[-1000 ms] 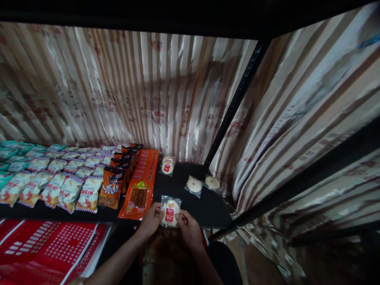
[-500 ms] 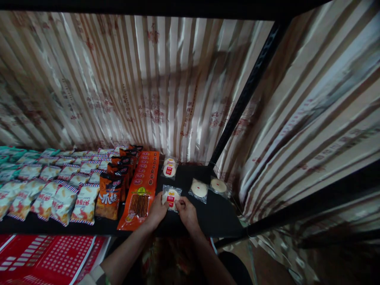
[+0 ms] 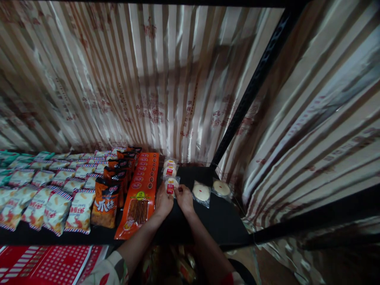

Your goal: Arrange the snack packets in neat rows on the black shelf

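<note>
Between my two hands is a clear-wrapped round white cake with a red and yellow label. My left hand grips its left edge, fingers closed. On the right edge, the thumb and fingers of my right hand pinch the wrapper. Right behind it, similar wrapped cakes lie one behind another on the black shelf. Two more wrapped white cakes lie to the right, a nearer one and a farther one, each with a small red mark. Left of my hands lies a long orange snack packet.
Rows of white snack bags and orange snack bags fill the shelf's left side. A black metal post rises at the back right corner. Striped sheeting hangs behind. Below the shelf, a red basket stands at lower left.
Both hands have carried the wrapped cake from the shelf's front edge back toward the row of similar cakes. The camera view has tilted down a little.
</note>
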`<state>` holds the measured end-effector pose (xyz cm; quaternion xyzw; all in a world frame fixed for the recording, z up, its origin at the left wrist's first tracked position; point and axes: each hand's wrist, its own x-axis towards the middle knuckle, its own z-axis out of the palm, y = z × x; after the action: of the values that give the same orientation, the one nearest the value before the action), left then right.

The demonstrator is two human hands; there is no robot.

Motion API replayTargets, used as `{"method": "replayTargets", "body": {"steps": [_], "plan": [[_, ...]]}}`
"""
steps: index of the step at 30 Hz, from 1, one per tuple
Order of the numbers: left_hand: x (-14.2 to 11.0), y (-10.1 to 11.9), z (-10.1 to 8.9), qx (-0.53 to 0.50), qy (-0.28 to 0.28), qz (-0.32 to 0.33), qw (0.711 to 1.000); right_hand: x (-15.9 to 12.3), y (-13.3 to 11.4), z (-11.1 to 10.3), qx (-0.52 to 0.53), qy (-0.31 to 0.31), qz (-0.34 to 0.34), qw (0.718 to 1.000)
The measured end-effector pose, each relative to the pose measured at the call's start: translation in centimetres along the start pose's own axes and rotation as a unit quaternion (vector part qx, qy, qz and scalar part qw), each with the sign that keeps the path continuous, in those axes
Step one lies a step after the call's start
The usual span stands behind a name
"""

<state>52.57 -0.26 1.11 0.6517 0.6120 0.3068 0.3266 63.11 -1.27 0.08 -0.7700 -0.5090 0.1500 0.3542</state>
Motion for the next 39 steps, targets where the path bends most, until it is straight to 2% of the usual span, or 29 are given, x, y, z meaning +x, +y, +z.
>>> {"method": "replayTargets", "body": {"steps": [5,13,21,26,39], "plan": [[0.7,0.7,0.1,0.036,-0.005,0.017,0.999,1.3,-0.2,0.3,-0.016,0.015,-0.010,1.000],[1.8,1.5,-0.4,0.062,-0.025,0.006,0.998,3.2,-0.8,1.4,0.030,0.036,-0.005,0.999],[3.0,0.9,-0.2,0.081,-0.032,0.019,0.996,4.8,-1.1,1.8,0.033,-0.003,0.021,0.999],[3.2,0.9,-0.2,0.073,-0.033,-0.004,0.997,5.5,-1.2,1.9,0.054,-0.003,0.020,0.998],[4.0,1.1,-0.1,0.061,-0.039,-0.013,0.997,5.8,-1.6,1.7,0.049,-0.035,0.057,0.997]]}}
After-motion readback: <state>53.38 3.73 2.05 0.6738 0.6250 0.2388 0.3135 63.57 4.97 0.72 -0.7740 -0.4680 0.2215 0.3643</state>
